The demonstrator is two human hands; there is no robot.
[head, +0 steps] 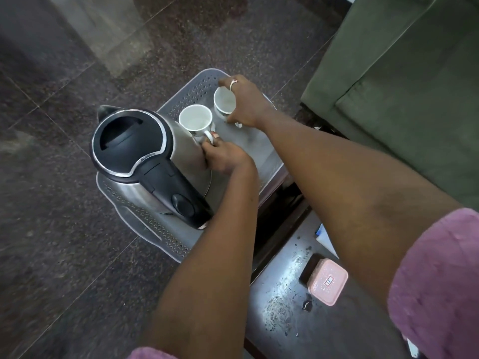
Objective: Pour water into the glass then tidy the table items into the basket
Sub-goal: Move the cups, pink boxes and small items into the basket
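Note:
A grey perforated plastic basket (186, 95) sits on the floor beside a dark table. Inside it stands a steel electric kettle (134, 151) with a black lid and handle. My left hand (223, 156) grips the handle of a white cup (195, 119) just right of the kettle, inside the basket. My right hand (246, 102) holds a second white cup (223, 101) by its rim at the basket's far end, tilted slightly. Both cups look empty.
A dark glossy table (290, 301) with crumbs lies at the lower right; on it are a pink lidded box (327, 281) and a white and blue item (324, 239). A green sofa (404, 86) stands to the right. Dark stone floor surrounds the basket.

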